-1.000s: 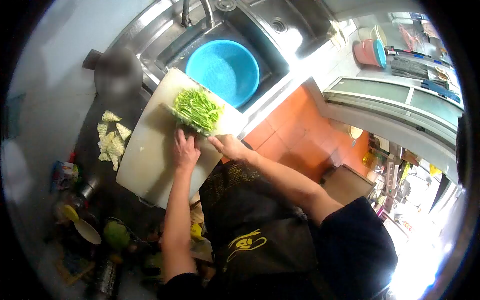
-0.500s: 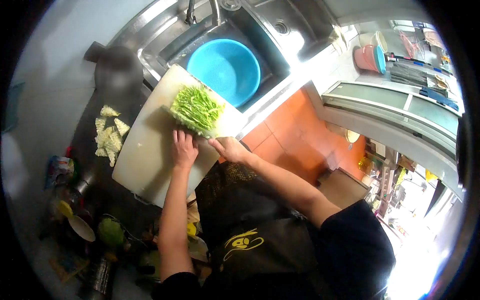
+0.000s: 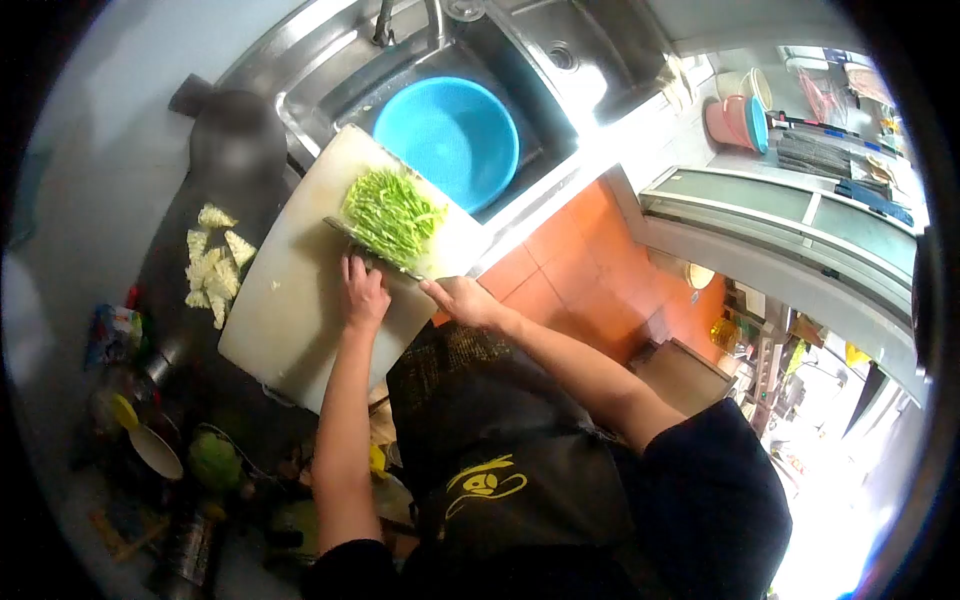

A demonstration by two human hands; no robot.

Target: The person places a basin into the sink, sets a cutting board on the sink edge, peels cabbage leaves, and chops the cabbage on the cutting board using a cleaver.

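Note:
A heap of thin-cut green vegetable (image 3: pixel 392 215) lies on the upper part of a white cutting board (image 3: pixel 290 300). Along the heap's near side runs the dark blade of a knife (image 3: pixel 345 232), seen nearly edge-on. My right hand (image 3: pixel 468 301) is closed on the knife's handle, which it mostly hides. My left hand (image 3: pixel 364 290) rests on the board just below the blade, fingers bent; whatever is under the fingertips is too small to make out. Pale, bumpy vegetable pieces (image 3: pixel 212 272) lie on the dark counter left of the board.
A blue basin (image 3: pixel 446 145) sits in the metal sink (image 3: pixel 340 95) beyond the board, near a faucet (image 3: pixel 384 22). A dark round object with a handle (image 3: pixel 238 140) stands at the upper left. Bowls and a green round vegetable (image 3: pixel 215 460) are at the lower left.
The knife blade now shows more clearly beside the heap, slightly apart from it. Both hands stay close to their earlier places, and the view has shifted slightly.

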